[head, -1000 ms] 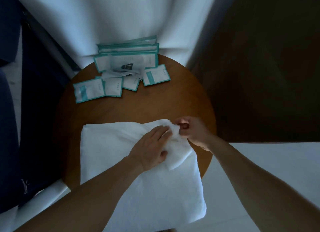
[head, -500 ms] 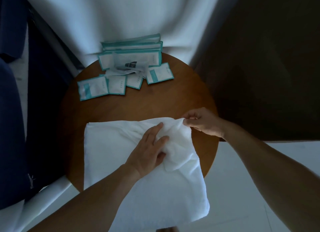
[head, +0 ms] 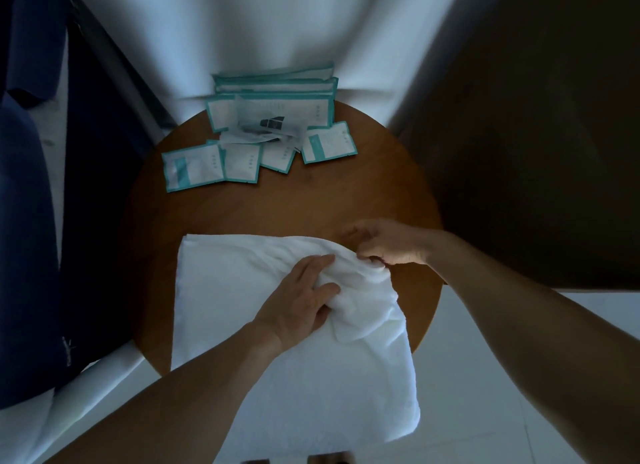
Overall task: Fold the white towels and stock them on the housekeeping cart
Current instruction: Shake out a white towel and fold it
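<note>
The white towel [head: 221, 290] runs out of the picture at 6 o'clock and covers the round table [head: 294, 203] there. Its bunched fold hides the fingertips of the left hand [head: 298, 300] and the right hand [head: 391, 241], whose far fingers are blurred. Print on the teal packets [head: 270, 134] at 12 o'clock is too small to read.
</note>
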{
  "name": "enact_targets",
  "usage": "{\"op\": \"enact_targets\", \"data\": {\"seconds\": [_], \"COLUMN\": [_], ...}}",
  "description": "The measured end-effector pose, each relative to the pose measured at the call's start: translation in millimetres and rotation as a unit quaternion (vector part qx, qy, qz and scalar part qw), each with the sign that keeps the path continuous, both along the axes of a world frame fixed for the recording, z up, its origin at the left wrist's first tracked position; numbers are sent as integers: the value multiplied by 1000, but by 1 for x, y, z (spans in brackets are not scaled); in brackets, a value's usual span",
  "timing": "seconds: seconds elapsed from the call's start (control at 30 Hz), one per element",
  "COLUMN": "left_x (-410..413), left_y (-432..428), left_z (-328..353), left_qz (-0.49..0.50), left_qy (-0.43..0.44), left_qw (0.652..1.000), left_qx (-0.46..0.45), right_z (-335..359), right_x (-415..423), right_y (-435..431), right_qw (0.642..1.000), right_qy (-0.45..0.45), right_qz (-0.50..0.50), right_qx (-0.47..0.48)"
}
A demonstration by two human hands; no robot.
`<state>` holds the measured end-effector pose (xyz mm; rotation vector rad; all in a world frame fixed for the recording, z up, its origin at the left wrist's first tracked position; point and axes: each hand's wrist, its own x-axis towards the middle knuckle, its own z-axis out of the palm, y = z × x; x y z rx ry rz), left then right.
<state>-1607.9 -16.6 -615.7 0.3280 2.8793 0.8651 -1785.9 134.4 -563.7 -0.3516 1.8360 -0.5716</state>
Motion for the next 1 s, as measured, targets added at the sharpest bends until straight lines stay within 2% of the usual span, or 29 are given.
{"op": "enact_targets", "data": {"seconds": [0.1, 0.27, 0.33, 0.4, 0.47, 0.5, 0.53, 0.6, 0.67, 0.73, 0.8, 0.83, 0.9, 0.97, 1.0], "left_x": [-6, -6, -3, -1, 0, 0, 1, 0, -3, -8, -12, -13, -14, -14, -15], "left_y": [-5, -9, -9, -8, -8, -8, -8, -7, -6, -6, -7, -7, -7, -5, -4], "left_z": [3, 5, 4, 3, 2, 1, 1, 1, 0, -1, 0, 0, 0, 2, 3], "left_qz": [-8, -15, -22, -31, -36, -37, -36, -27, -23, -31, -38, -42, -44, -41, -40], "left_qy": [-13, -27, -19, -13, -12, -9, -7, -23, -60, -91, -114, -122, -127, -118, -115], "left_qw": [1000, 999, 1000, 999, 999, 999, 999, 999, 998, 995, 991, 990, 988, 989, 990], "left_qx": [10, 13, 7, -2, -14, -20, -23, -14, -16, -36, -57, -65, -72, -76, -76], "right_z": [1, -3, -2, 1, 7, 8, 7, 0, -12, -24, -32, -35, -39, -46, -48], "right_x": [2, -1, -4, -10, -16, -18, -19, -18, -16, -9, -2, 4, 14, 16, 14], "right_y": [0, 5, 5, 5, 3, 2, 1, 3, 9, 18, 25, 27, 32, 36, 37], "right_qw": [999, 997, 994, 980, 931, 914, 911, 928, 933, 930, 931, 943, 975, 987, 985], "right_qy": [14, 41, 84, 177, 301, 331, 337, 323, 345, 363, 316, 268, 173, 154, 162], "right_qz": [36, -18, -12, 77, 202, 232, 232, 184, 100, -58, -177, -186, -124, -48, -52], "right_qx": [3, -56, -63, -52, -39, -40, -39, -15, 22, 16, -40, -65, -68, -23, -13]}}
